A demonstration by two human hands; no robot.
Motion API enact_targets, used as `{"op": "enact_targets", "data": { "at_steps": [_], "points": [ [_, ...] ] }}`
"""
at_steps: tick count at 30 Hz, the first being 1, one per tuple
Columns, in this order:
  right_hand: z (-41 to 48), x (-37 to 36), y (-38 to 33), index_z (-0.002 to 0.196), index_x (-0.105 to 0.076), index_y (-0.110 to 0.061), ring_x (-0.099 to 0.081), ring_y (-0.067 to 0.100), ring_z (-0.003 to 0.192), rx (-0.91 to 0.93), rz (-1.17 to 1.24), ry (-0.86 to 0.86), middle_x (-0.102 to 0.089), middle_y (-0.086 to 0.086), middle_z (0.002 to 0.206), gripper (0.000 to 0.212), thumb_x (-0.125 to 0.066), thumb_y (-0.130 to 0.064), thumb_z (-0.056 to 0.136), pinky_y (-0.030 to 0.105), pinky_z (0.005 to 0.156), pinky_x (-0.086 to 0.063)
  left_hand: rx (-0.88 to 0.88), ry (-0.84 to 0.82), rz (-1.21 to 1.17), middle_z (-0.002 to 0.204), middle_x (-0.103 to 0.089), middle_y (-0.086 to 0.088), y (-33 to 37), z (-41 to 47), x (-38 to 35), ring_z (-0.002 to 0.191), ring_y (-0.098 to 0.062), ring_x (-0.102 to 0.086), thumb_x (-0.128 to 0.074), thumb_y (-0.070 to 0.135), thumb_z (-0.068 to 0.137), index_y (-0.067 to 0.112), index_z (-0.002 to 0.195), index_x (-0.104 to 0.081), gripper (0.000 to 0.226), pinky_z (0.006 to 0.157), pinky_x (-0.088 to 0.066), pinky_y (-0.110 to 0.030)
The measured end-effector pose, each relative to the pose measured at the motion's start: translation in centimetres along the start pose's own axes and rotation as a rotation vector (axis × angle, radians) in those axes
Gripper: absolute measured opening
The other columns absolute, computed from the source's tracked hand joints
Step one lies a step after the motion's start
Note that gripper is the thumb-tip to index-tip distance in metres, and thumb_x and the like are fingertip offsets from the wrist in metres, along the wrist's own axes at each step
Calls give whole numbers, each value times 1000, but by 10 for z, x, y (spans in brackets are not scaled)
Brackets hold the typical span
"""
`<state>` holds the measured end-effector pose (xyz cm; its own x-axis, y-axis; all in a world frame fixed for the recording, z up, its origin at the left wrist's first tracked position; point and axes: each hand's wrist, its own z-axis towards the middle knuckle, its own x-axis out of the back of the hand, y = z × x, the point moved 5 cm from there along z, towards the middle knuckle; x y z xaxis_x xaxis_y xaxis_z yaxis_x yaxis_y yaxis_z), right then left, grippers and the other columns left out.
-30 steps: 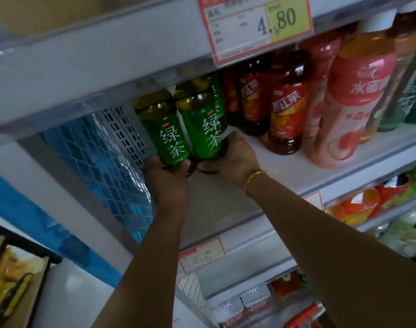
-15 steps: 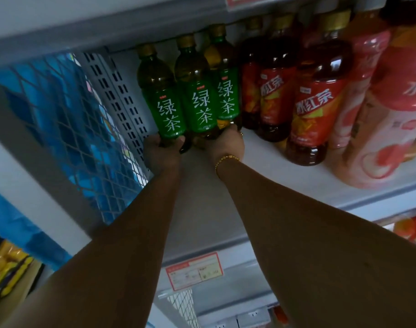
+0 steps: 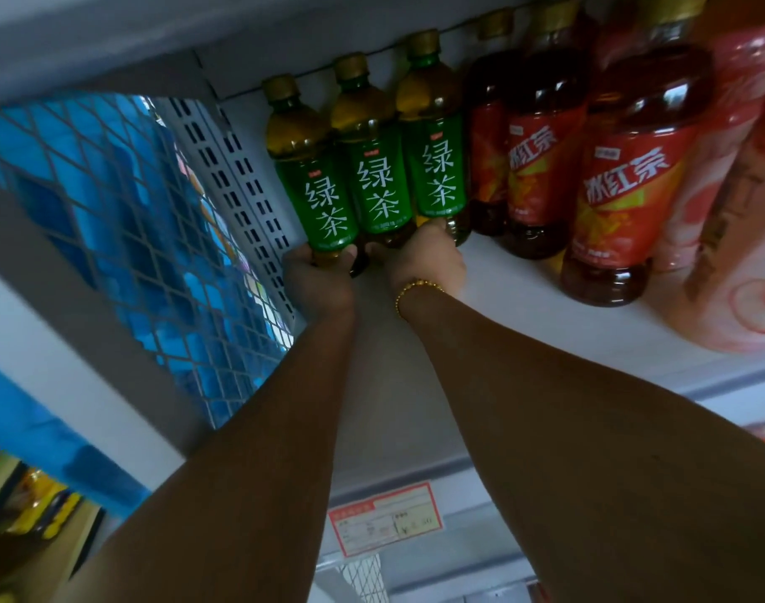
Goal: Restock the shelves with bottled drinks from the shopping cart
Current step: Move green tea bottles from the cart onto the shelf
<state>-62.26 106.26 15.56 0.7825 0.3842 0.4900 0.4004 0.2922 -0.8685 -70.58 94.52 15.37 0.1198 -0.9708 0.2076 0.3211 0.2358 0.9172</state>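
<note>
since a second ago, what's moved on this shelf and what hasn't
The left hand and right hand pushed the left green bottle and middle green bottle back along the shelf, into line beside the third green bottle. Both hands still grip the bottle bases; nothing was let go. The red tea bottles stayed put.

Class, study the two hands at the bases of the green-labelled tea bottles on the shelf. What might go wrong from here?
1. The left-hand grip holds the leftmost green-labelled plastic tea bottle, and the right-hand grip the middle green-labelled bottle, only at their bases; tall bottles held so low may topple.
2. The third green-labelled bottle stands close beside red-labelled dark tea bottles; a hard push might knock them over.
</note>
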Motion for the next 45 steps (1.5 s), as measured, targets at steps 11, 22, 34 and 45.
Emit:
{"op": "enact_targets", "data": {
  "at_steps": [11, 22, 34, 45],
  "points": [
    [-18, 18, 15, 119, -59, -6, -54, 29, 117, -20, 39, -229, -59, 13, 123, 35, -60, -17, 86, 32, 97, -44, 24, -394, 401, 115, -63, -17, 7, -39, 17, 109, -29, -58, -64, 15, 77, -1, 110, -62, 37, 79, -42, -26],
    [-198, 215, 54, 61, -47, -12, -57, 27, 60, -53, 218, 140, -51, 7, 57, 38, -66, -36, 84, 36, 59, -44, -187, -681, 136, 61, -63, -3, 117, -218, 112, 54, -11, -60, -56, 25, 91, 6, 70, -60, 29, 53, -44, -6],
    [-364, 307, 349, 125, -51, -8, -58, 27, 98, -951, -58, 240, -61, 12, 115, 52, -68, -33, 83, 30, 74, -47, 1, -1528, 457, 121, -61, -7, -14, -434, -8, 112, -20, -57, -67, 21, 84, 9, 121, -57, 40, 85, -42, -23],
    [-372, 265, 409, 108, -54, -11, -60, 19, 84, -1129, 3, 172, -62, 4, 99, 56, -79, -40, 68, 28, 70, -52, -194, -1569, 576, 108, -63, -10, -72, -501, -44, 101, -21, -60, -73, 17, 79, 8, 110, -62, 34, 80, -48, -26]
  ]
}}
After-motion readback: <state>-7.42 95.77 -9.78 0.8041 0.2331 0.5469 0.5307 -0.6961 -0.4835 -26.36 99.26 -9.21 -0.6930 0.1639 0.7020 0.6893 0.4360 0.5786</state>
